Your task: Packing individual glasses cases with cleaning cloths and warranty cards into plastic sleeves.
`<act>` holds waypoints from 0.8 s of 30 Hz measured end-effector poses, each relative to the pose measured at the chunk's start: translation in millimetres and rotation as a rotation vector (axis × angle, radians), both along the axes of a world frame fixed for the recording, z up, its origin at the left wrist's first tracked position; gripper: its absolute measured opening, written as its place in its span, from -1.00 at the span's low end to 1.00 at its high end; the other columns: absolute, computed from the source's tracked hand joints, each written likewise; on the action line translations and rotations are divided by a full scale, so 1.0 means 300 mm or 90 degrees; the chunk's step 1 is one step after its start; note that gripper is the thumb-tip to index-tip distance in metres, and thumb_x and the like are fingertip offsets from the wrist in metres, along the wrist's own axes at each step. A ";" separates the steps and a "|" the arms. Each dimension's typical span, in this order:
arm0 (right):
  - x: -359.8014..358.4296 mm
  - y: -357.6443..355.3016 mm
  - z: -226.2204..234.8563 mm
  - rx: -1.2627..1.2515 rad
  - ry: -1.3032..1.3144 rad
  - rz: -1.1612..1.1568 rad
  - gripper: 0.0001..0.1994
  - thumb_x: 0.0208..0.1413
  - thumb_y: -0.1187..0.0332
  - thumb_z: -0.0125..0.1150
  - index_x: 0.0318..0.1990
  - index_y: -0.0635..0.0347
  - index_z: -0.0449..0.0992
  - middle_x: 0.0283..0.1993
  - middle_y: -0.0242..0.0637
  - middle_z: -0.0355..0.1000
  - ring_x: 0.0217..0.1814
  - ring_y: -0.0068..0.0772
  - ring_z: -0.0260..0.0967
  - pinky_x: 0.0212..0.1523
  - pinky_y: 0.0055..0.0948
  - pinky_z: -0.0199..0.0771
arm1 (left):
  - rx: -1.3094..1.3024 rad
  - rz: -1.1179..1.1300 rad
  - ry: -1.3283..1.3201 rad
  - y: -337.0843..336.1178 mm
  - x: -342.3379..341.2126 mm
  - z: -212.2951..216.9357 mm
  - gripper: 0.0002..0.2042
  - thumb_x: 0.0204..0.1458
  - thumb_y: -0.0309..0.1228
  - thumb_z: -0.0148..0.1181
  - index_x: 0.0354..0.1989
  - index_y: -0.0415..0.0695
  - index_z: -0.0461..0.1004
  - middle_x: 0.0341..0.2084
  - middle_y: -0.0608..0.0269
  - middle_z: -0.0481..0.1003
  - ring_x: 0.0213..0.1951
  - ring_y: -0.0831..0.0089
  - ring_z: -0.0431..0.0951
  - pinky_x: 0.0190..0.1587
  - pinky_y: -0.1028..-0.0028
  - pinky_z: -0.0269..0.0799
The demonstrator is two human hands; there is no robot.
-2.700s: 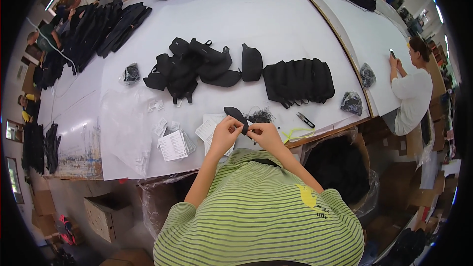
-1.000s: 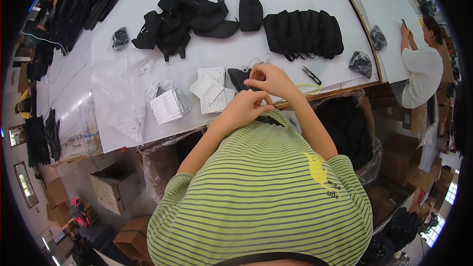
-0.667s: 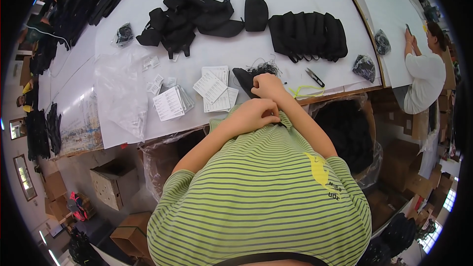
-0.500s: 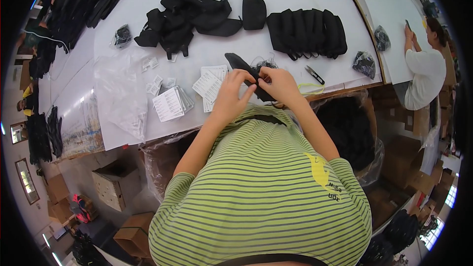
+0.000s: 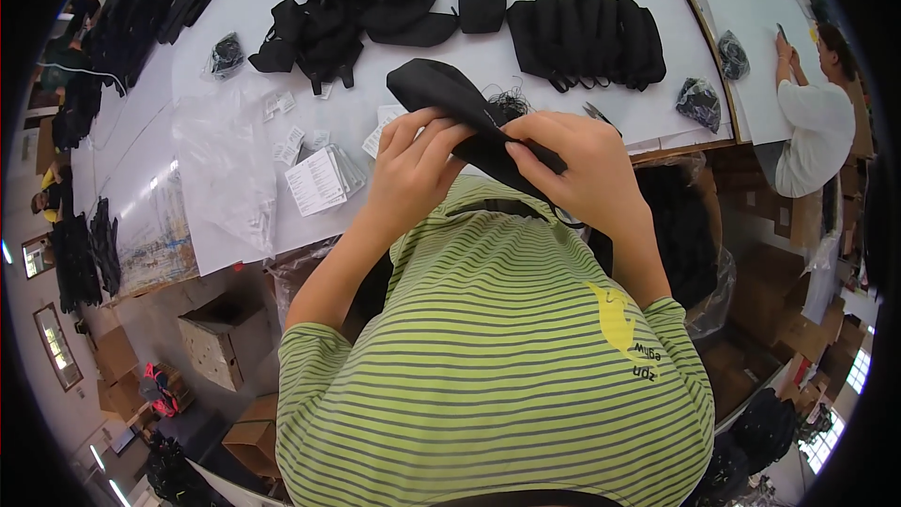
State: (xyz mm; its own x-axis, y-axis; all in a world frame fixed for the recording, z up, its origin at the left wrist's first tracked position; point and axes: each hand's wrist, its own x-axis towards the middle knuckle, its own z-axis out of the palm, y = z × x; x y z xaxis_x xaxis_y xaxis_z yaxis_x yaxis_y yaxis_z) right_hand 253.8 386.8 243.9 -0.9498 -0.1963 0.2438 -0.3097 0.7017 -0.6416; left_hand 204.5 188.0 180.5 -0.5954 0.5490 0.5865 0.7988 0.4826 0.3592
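Between my two hands is a black fabric pouch (image 5: 436,89), raised above the table's near edge and slanting from upper left to lower right. My left hand (image 5: 413,155) grips its left side, fingers on the cloth. My right hand (image 5: 582,160) pinches the edge near its middle, thumb and fingers together. Just beyond the pouch lies a tangle of black thread (image 5: 510,103). Thread snips (image 5: 596,113) show partly behind my right hand. White printed cards (image 5: 324,178) lie in stacks to the left, one stack partly hidden by my left hand.
Across the white table (image 5: 413,75) lie a heap of black pouches (image 5: 347,14), a single pouch (image 5: 481,0) and a row of pouches (image 5: 587,42). A clear plastic sheet (image 5: 221,164) is at left. Below the edge stands a lined box (image 5: 671,225). A person (image 5: 812,122) sits at right.
Both hands have lifted the pouch closer and spread it wider, so more of its cloth shows. They now cover part of the cards and snips.
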 end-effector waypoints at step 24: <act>-0.059 0.164 -0.306 -0.324 -0.695 0.154 -0.44 0.13 0.20 0.12 0.24 0.22 0.18 0.16 -0.19 0.26 0.22 -0.38 0.16 0.21 -0.36 0.15 | -0.293 -0.219 -0.622 -0.121 0.036 0.069 -0.65 0.06 -0.22 0.14 -0.13 -0.26 0.36 -0.53 -0.03 0.45 -0.50 0.15 0.42 -0.44 0.36 0.30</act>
